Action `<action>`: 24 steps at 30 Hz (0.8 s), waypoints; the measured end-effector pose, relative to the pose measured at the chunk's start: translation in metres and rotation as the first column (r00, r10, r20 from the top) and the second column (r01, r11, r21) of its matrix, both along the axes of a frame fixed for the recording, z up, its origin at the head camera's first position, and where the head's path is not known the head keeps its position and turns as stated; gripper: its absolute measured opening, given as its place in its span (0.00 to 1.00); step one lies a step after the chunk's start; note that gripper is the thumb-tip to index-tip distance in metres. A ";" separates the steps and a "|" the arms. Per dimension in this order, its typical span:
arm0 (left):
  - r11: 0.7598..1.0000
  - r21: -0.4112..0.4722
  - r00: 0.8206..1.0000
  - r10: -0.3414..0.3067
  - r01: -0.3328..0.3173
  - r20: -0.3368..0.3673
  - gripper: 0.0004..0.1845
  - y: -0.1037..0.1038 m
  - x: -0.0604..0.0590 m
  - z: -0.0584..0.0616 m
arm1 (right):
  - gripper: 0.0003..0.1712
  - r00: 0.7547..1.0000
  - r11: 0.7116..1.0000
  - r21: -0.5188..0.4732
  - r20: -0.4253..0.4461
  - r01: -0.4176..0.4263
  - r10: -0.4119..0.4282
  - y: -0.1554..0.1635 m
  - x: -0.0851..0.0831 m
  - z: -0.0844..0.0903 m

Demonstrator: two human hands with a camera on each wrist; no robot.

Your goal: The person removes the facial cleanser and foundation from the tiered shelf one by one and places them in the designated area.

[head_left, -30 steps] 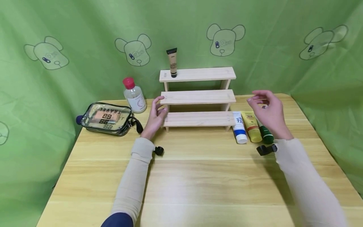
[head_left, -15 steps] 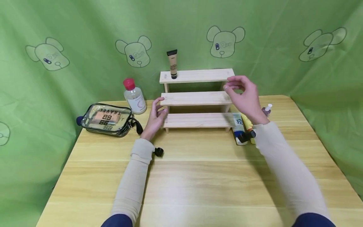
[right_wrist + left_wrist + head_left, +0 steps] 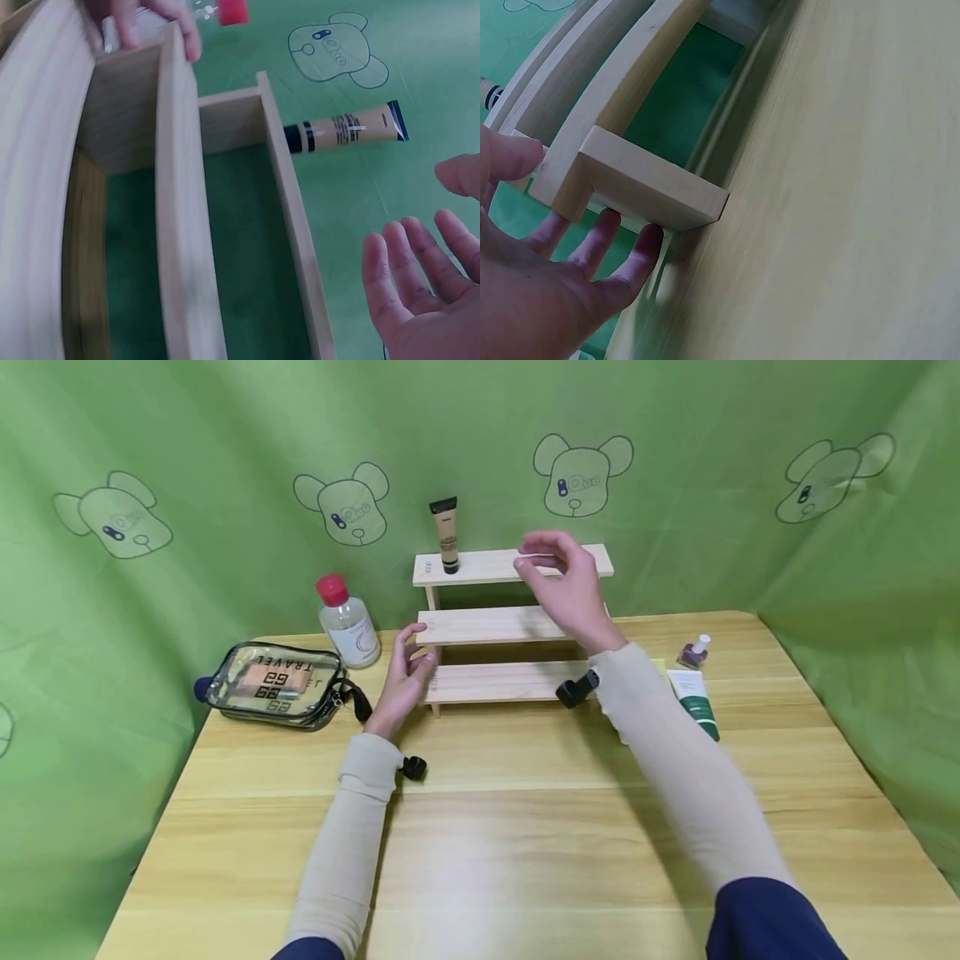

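Head view shows my right hand raised in front of the top tier of the wooden stepped shelf, fingers loosely bent, the grip released — nothing in it. The beige tube stands upright on its black cap at the left end of that top tier, so it lies to the left of my right hand, along the board's length, its long axis vertical. My right hand is the nearer one to it at that height. In the right wrist view the palm is open and turned towards the tube, with a clear gap between them.

My left hand sits lower, at the shelf's left end by the bottom and middle tiers — fingers straight, resting against the wooden leg, as the left wrist view shows. It steadies rather than grasps. The left forearm lies low over the desk; the right arm reaches up and across the shelf's front.
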State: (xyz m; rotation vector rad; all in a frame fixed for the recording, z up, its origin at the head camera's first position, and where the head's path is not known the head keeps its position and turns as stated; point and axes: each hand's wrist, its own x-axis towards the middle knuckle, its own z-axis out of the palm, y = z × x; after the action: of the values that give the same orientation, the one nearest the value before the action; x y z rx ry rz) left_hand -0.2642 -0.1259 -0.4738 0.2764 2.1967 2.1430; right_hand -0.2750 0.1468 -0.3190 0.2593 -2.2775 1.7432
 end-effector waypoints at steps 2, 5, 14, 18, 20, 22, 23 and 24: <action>1.000 -0.001 1.000 0.001 -0.001 -0.003 0.28 -0.001 -0.001 0.001 | 0.26 1.000 1.000 -0.027 0.001 -0.011 0.011 -0.010 -0.006 0.007; 1.000 -0.001 1.000 0.005 -0.005 -0.006 0.28 -0.002 -0.002 0.002 | 0.29 0.999 0.998 -0.053 0.009 -0.035 0.035 -0.023 -0.014 0.015; 1.000 0.004 1.000 -0.003 0.003 -0.014 0.29 -0.002 -0.005 0.004 | 0.37 0.992 0.991 -0.045 0.003 -0.127 0.127 -0.050 -0.035 0.022; 1.000 0.012 1.000 -0.003 0.003 -0.016 0.29 0.000 -0.004 0.002 | 0.40 0.988 0.988 -0.007 -0.003 -0.152 0.152 -0.057 -0.042 0.016; 1.000 0.017 1.000 -0.004 0.004 -0.018 0.30 0.000 -0.003 0.001 | 0.40 0.988 0.988 0.007 -0.006 -0.155 0.155 -0.060 -0.046 0.014; 1.000 0.019 1.000 -0.002 0.002 -0.017 0.30 0.000 -0.003 -0.001 | 0.41 0.988 0.988 0.016 0.000 -0.156 0.156 -0.063 -0.050 0.011; 1.000 0.019 1.000 -0.001 0.002 -0.013 0.30 0.000 -0.002 -0.001 | 0.42 0.988 0.988 0.021 0.006 -0.155 0.155 -0.064 -0.052 0.010; 1.000 0.019 1.000 -0.001 0.001 -0.011 0.30 0.000 -0.001 -0.002 | 0.42 0.988 0.988 0.028 0.015 -0.154 0.153 -0.066 -0.053 0.010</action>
State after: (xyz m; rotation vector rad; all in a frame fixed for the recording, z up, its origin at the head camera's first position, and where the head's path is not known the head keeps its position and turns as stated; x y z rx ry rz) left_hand -0.2657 -0.1262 -0.4755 0.2904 2.1823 2.1685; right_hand -0.3283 0.0811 -0.3093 0.4416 -2.3489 1.7901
